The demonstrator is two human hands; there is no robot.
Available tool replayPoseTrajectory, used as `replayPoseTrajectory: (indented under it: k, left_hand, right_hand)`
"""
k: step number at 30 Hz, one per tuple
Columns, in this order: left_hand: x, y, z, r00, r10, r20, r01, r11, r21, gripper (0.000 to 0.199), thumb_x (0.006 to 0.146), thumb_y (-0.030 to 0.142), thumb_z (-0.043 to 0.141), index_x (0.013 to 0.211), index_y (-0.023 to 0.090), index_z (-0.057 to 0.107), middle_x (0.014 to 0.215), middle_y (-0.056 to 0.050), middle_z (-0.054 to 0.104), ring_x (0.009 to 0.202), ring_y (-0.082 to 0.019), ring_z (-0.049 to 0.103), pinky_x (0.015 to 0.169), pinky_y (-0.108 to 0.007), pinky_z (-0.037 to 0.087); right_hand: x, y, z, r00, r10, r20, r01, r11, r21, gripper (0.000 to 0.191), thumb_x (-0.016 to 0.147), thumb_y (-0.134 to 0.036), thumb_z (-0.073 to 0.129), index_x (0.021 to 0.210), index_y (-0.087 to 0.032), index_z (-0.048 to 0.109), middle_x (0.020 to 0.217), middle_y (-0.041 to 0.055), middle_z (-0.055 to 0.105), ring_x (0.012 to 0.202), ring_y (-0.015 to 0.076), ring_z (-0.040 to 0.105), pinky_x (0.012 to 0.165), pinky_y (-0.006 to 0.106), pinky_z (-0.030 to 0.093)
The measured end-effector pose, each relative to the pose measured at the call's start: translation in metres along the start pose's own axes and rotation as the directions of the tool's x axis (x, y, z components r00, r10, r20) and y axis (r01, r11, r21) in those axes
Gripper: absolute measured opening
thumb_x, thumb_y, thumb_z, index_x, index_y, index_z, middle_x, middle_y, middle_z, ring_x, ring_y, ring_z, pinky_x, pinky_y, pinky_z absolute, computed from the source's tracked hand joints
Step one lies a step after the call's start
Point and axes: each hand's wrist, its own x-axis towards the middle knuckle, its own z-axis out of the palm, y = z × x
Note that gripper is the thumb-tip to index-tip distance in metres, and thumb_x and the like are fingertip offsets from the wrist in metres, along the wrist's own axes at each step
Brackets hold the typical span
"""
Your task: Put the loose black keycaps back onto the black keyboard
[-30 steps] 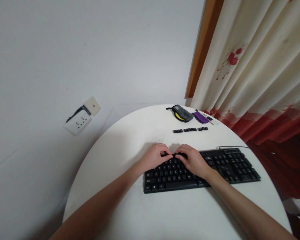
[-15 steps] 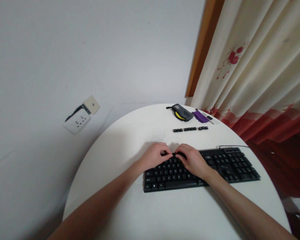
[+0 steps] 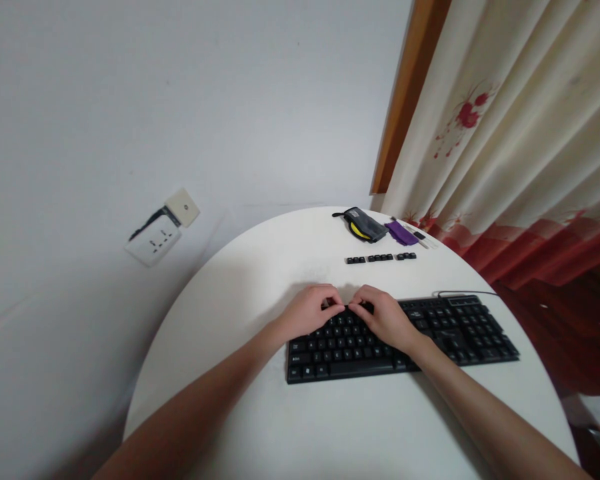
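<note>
A black keyboard lies on the white round table. Over its far edge, left of the middle, my left hand is closed in a pinch, thumb against fingers. Close beside it, my right hand pinches at the same top row of keys, its fingertips almost meeting those of the left. Whatever sits between the fingertips is too small and dark to make out. Beyond the keyboard, several loose black keycaps stand in a line of three groups.
Toward the back of the table lie a dark grey pouch with a yellow part, a purple cloth and slim white tools. A cable leaves the keyboard's far side. A wall socket is at left, a curtain at right.
My right thumb and fingertips have shifted slightly, drawing a little nearer the far edge of the keyboard. The left hand stays nearly in place, still pinched.
</note>
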Motion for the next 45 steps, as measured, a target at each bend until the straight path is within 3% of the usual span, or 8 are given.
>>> replayPoseTrajectory:
  k: [2,5,11,17,37,45]
  left_hand:
    - [0.0,-0.003,0.002,1.0,-0.026,0.009,0.027,0.999,-0.047,0.006,0.086,0.024,0.064,0.089,0.021,0.068,0.085,0.002,0.069,0.076,-0.013,0.062,0.07,-0.023,0.047]
    - [0.003,-0.007,0.004,0.995,-0.09,0.042,0.094,0.99,-0.103,0.019,0.084,0.027,0.064,0.102,0.023,0.068,0.088,0.001,0.071,0.079,-0.014,0.065,0.072,-0.023,0.049]
    - [0.008,-0.006,-0.002,0.961,-0.223,0.162,0.241,0.964,-0.108,0.021,0.082,0.037,0.064,0.086,0.018,0.073,0.08,-0.002,0.073,0.073,-0.016,0.065,0.067,-0.024,0.048]
    - [0.009,-0.006,-0.002,0.96,-0.236,0.152,0.25,0.965,-0.082,0.023,0.082,0.039,0.064,0.083,0.019,0.074,0.08,-0.002,0.074,0.073,-0.017,0.066,0.065,-0.024,0.046]
    - [0.008,-0.017,0.002,0.958,-0.258,0.127,0.266,0.963,-0.05,0.028,0.08,0.045,0.066,0.084,0.02,0.078,0.082,-0.004,0.076,0.075,-0.019,0.067,0.066,-0.026,0.046]
    - [0.008,-0.008,-0.002,0.963,-0.269,0.035,0.262,0.956,0.13,0.047,0.093,0.05,0.045,0.077,0.019,0.076,0.072,-0.003,0.072,0.067,-0.018,0.061,0.062,-0.026,0.039]
  right_hand:
    - [0.0,0.0,0.001,0.999,0.032,0.002,-0.032,0.999,-0.018,0.014,0.092,-0.033,0.059,0.084,-0.022,0.065,0.086,0.0024,0.067,0.083,0.0192,0.062,0.077,0.031,0.047]
    - [0.001,0.0,0.001,0.995,0.1,0.008,-0.099,0.993,-0.069,0.015,0.09,-0.036,0.061,0.092,-0.023,0.068,0.088,0.003,0.069,0.084,0.0203,0.063,0.077,0.032,0.048]
    - [0.004,0.002,0.001,0.981,0.184,0.068,-0.178,0.981,-0.082,0.019,0.089,-0.037,0.06,0.089,-0.023,0.072,0.091,0.0037,0.072,0.088,0.0214,0.065,0.081,0.033,0.047]
    - [0.005,0.004,0.002,0.971,0.231,0.059,-0.227,0.971,-0.07,0.014,0.085,-0.034,0.064,0.084,-0.024,0.072,0.087,0.0013,0.073,0.083,0.0203,0.065,0.077,0.032,0.046]
    - [0.002,0.004,0.003,0.98,0.196,0.034,-0.192,0.977,-0.088,0.016,0.087,-0.035,0.062,0.087,-0.023,0.072,0.089,0.0024,0.072,0.085,0.0202,0.064,0.078,0.032,0.046]
    - [0.002,0.002,0.002,0.985,0.167,0.045,-0.157,0.973,-0.168,0.027,0.096,-0.034,0.047,0.086,-0.022,0.069,0.09,0.0037,0.071,0.088,0.0205,0.063,0.08,0.032,0.045]
